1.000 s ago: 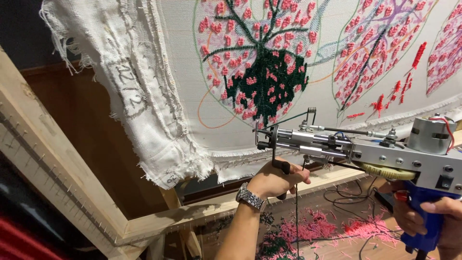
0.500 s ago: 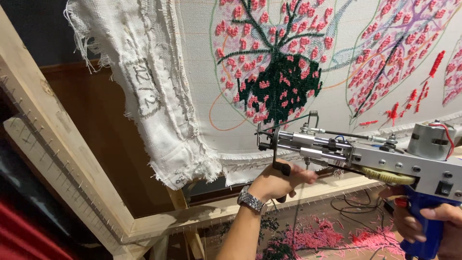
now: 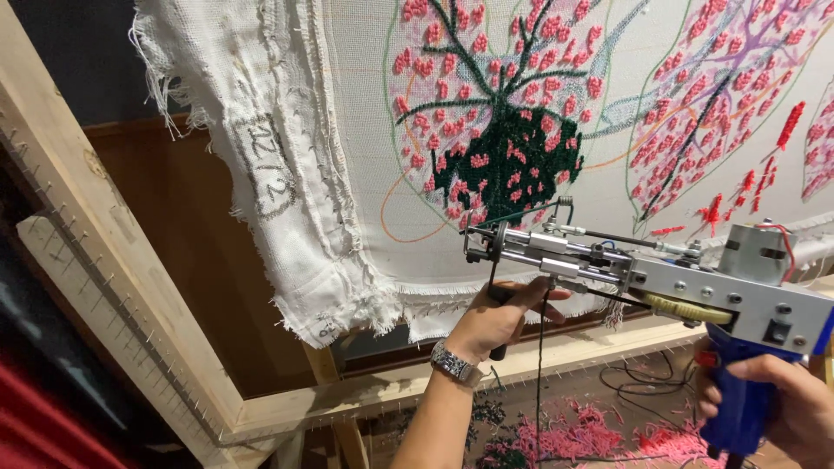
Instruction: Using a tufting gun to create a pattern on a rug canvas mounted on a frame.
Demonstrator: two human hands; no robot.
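Observation:
I hold a tufting gun (image 3: pixel 669 282) with a metal body and blue pistol grip in front of a white backing cloth (image 3: pixel 365 130) stretched on a wooden frame (image 3: pixel 104 252). My right hand (image 3: pixel 782 404) is closed around the blue grip at the lower right. My left hand (image 3: pixel 499 317), with a metal watch on the wrist, grips the black front handle under the gun's nose. The needle end points left, just below a tufted leaf design (image 3: pixel 504 130) in dark green and pink. A dark yarn strand (image 3: pixel 539 382) hangs down from the gun.
More pink and red leaf designs (image 3: pixel 721 95) fill the cloth to the right. The cloth's frayed loose edge (image 3: pixel 287 208) hangs at the left. Pink and dark yarn scraps (image 3: pixel 599 434) and cables lie on the floor below the frame's bottom rail (image 3: pixel 400 395).
The view has shifted so the cloth and designs sit lower and closer. The gun and both hands keep the same grip, a bit lower in the picture.

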